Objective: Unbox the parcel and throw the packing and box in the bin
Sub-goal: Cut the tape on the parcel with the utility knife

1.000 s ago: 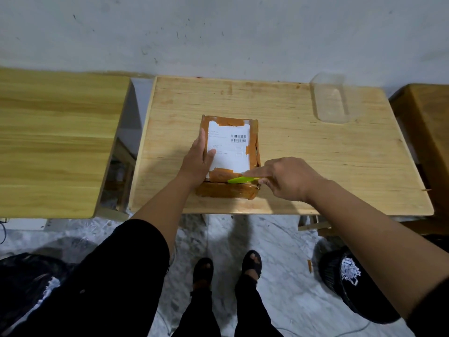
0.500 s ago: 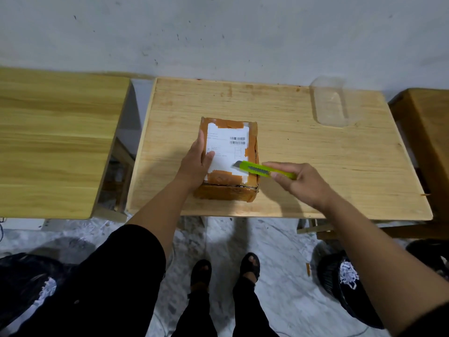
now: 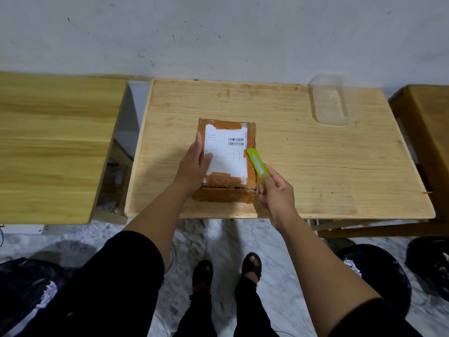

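Parcel point(image 3: 226, 152) under left hand point(image 3: 194, 166) fingers point(image 3: 198, 144)

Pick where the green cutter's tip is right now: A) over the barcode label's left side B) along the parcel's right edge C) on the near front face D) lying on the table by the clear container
B: the right hand grips the green cutter with its tip at the right edge of the parcel, while the left hand rests on the parcel's left side.
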Tool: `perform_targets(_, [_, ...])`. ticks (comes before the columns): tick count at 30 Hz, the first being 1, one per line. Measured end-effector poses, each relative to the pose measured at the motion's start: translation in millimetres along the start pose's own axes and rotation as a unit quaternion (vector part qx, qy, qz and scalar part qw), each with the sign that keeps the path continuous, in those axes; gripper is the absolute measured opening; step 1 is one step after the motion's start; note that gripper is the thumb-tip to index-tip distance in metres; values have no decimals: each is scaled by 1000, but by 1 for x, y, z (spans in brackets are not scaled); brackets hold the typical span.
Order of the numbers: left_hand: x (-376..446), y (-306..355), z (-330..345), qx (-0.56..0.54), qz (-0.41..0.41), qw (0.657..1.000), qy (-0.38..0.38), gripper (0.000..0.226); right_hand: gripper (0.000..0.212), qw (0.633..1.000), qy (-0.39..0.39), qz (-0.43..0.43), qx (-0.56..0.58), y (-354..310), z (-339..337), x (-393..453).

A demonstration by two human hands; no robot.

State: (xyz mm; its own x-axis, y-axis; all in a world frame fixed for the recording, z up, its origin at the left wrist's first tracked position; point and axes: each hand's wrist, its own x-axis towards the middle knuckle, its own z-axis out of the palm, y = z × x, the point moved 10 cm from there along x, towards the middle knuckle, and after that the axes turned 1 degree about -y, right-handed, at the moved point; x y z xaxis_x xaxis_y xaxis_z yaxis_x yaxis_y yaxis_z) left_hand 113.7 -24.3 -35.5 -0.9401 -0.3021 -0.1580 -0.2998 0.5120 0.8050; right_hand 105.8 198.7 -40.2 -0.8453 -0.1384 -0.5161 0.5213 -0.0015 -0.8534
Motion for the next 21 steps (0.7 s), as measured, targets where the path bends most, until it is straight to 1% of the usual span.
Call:
perform_targets(5, [-1, 0, 0, -4, 2, 1000, 3, 62, 47, 996, -78, 2, -46, -3, 11, -6])
perform_targets(9, [0, -1, 0, -10, 2, 1000, 0, 62, 45, 992, -105, 13, -67, -2, 14, -6])
perform_targets(13, [-1, 0, 0, -5, -1, 1000, 1, 61, 45, 991, -105, 24, -85, 3, 13, -5])
perform_targets(15, [-1, 0, -1, -2, -1, 1000, 3, 61, 43, 988, -91, 22, -119, 6, 9, -6])
perform_targets(19, [-1, 0, -2, 1, 0, 1000, 8, 61, 48, 985, -60, -13, -160, 12, 5, -11])
perform_targets(21, [-1, 0, -2, -1, 0, 1000, 11, 61, 48, 976, -40, -47, -208, 10, 2, -12])
